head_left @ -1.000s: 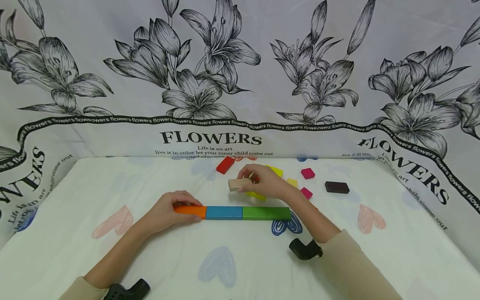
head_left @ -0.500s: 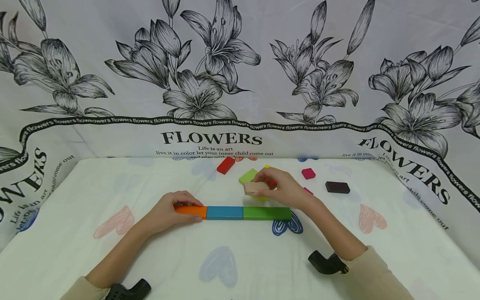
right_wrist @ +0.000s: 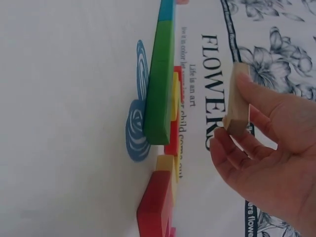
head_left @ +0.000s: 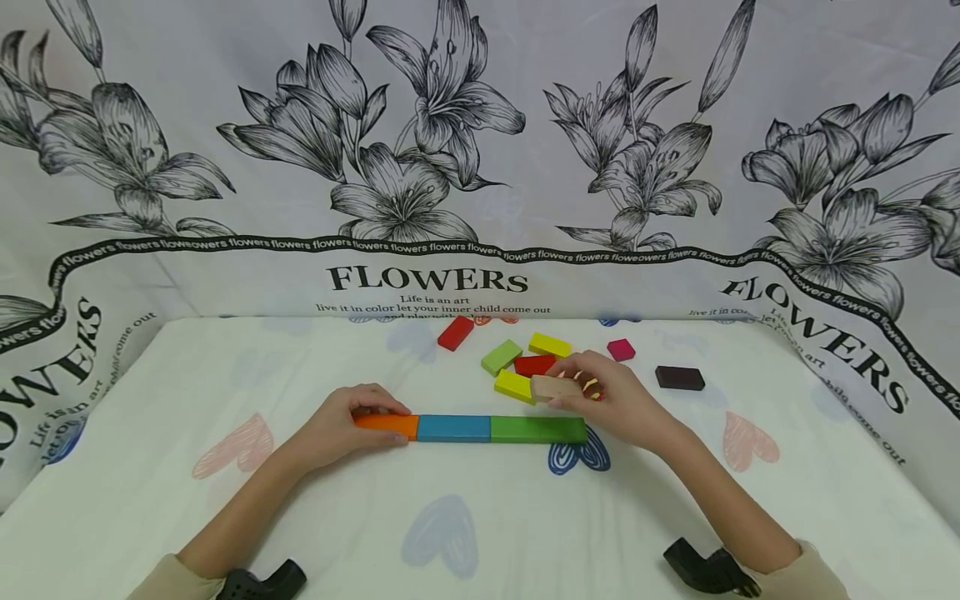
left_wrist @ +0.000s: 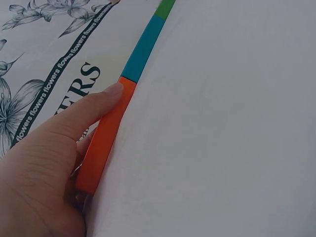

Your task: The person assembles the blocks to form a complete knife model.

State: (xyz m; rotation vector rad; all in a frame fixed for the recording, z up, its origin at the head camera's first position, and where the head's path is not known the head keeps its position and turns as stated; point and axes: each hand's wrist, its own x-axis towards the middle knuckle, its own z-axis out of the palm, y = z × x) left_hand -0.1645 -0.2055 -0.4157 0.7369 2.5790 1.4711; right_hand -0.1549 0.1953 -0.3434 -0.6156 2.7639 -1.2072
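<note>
While the left hand (head_left: pixel 336 427), left of centre in the head view, grips an orange block (head_left: pixel 386 427), the right hand (head_left: pixel 621 398) closely pinches a pale wooden block (head_left: pixel 553 388) right of centre.

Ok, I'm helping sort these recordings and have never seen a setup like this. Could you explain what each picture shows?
There is no robot here: a person works with a bare left hand and right hand. The widest picture is from a camera on the head, looking forward and down. The other two are from wrist cameras, each looking at its own hand's work.

On the white patterned cloth lies a straight row of orange, blue and green blocks. Beyond it are loose blocks in red, yellow, light green, pink and a very dark colour. The left hand grips the orange block at the row's end; the right holds a pale block.
</note>
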